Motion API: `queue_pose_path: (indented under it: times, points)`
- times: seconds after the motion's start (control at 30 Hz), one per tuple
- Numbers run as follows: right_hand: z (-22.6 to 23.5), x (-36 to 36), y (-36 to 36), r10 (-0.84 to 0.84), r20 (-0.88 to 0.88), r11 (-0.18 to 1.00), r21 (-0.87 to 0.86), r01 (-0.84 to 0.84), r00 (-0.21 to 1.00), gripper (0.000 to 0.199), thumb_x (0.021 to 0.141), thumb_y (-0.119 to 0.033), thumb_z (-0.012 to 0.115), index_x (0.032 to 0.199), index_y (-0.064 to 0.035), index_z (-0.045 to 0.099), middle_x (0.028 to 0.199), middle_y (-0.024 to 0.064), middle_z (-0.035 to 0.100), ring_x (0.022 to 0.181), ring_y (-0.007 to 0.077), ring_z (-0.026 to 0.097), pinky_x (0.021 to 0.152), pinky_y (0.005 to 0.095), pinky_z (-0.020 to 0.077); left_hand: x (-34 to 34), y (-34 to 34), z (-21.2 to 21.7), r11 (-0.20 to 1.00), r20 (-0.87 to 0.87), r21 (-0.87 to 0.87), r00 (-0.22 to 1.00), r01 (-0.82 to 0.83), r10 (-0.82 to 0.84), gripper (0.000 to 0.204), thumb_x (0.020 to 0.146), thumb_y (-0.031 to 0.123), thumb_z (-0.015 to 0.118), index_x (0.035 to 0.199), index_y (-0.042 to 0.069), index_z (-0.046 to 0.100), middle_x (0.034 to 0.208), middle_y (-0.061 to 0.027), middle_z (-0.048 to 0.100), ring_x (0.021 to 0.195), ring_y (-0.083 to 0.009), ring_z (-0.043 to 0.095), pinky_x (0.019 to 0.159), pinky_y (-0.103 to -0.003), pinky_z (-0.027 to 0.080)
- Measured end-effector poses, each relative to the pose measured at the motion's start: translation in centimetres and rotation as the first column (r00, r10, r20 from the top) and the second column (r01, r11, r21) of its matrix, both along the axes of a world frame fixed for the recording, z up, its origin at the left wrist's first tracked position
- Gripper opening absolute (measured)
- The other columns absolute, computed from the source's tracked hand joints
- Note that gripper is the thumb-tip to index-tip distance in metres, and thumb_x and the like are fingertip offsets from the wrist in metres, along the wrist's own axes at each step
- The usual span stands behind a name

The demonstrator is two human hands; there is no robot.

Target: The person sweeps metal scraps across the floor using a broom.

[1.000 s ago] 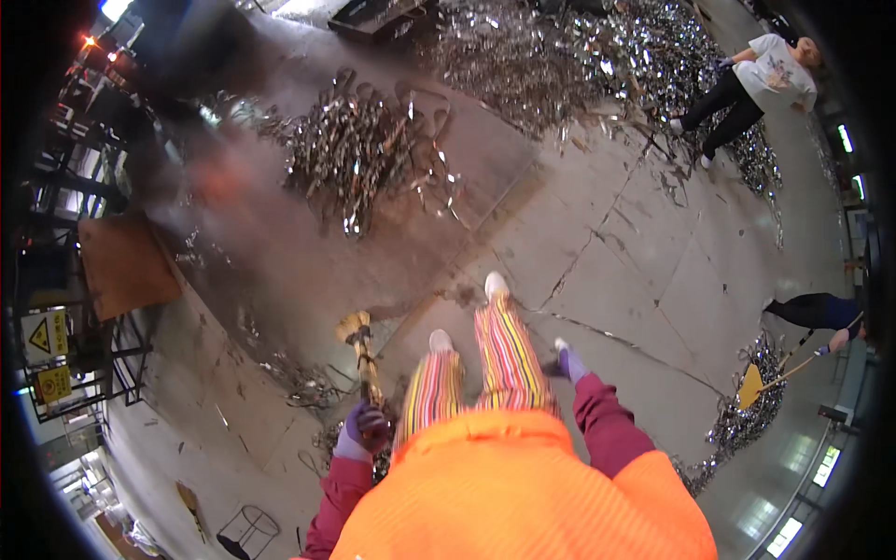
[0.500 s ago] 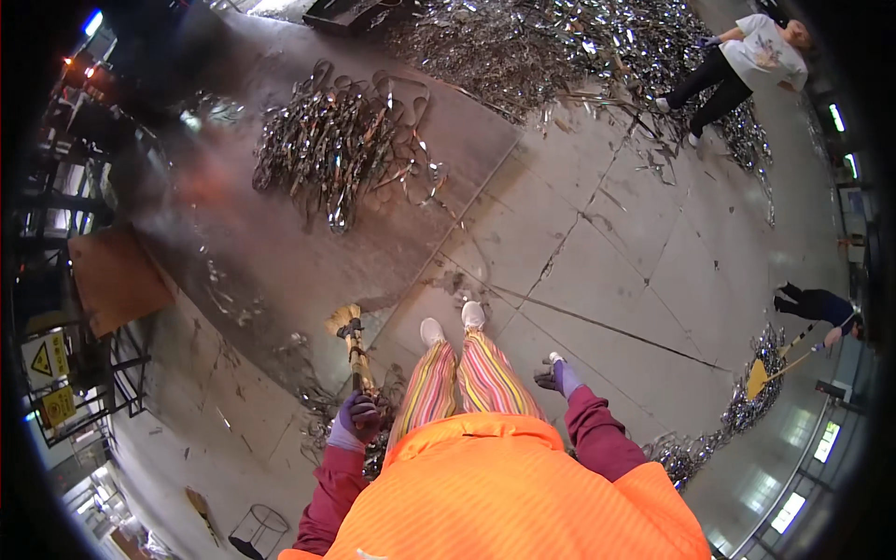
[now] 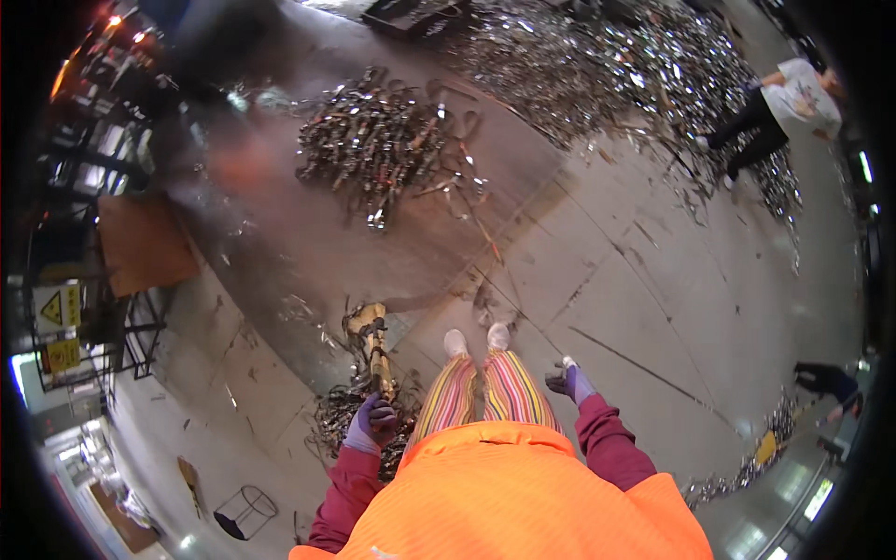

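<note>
My left hand, in a purple-grey glove, is wrapped round the dark handle of a straw broom. The broom's pale bristle head points away from me, beside a heap of shiny metal strips on the floor. My right hand, gloved alike, hangs right of my legs above the grey floor. Its fingers are partly bent and apart, with a whitish tip on one; I see no tool in it.
A tangled metal-strip pile lies on the dark floor plate ahead. A larger scrap heap spreads at the far right, with a person beside it. Another person sweeps at right. A wire-frame stool lies at lower left.
My view has shifted, so the floor, piles and people sit farther right in the picture. My left hand keeps its hold on the broom; the right hand stays at my side.
</note>
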State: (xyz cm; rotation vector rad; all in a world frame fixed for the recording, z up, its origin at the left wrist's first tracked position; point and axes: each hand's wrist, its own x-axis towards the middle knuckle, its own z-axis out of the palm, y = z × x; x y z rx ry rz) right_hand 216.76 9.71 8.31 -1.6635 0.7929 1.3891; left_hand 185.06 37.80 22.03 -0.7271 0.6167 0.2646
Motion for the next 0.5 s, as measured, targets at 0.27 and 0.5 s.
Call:
queue_pose_path:
  times: [0.27, 0.5]
  points:
    - [-0.6, 2.8, 3.6, 0.172, -0.050, 0.985, 0.032, -0.170, 0.984, 0.047, 0.076, -0.038, 0.030, 0.110, -0.0044, 0.029, 0.084, 0.0184, 0.052, 0.064, 0.0258, 0.054, 0.059, 0.0340, 0.0455, 0.8, 2.2, 6.9, 0.804, -0.558, 0.399, 0.813, 0.440, -0.168, 0.016, 0.079, 0.022, 0.041, 0.066, 0.012, 0.039, 0.043, 0.0039, 0.030, 0.031, -0.0065, 0.028, 0.027, -0.019, 0.024]
    - [-0.3, 7.4, 13.1, 0.186, 0.042, 0.981, 0.054, -0.189, 0.982, 0.048, 0.076, -0.038, 0.031, 0.109, -0.0035, 0.030, 0.085, 0.0192, 0.052, 0.065, 0.0245, 0.054, 0.060, 0.0332, 0.0453, -4.6, 17.4, -4.1, 0.446, -0.940, 0.336, 0.265, 0.830, 0.215, 0.014, 0.068, 0.011, 0.054, 0.079, 0.006, 0.048, 0.047, 0.0012, 0.041, 0.035, -0.0079, 0.037, 0.030, -0.021, 0.028]
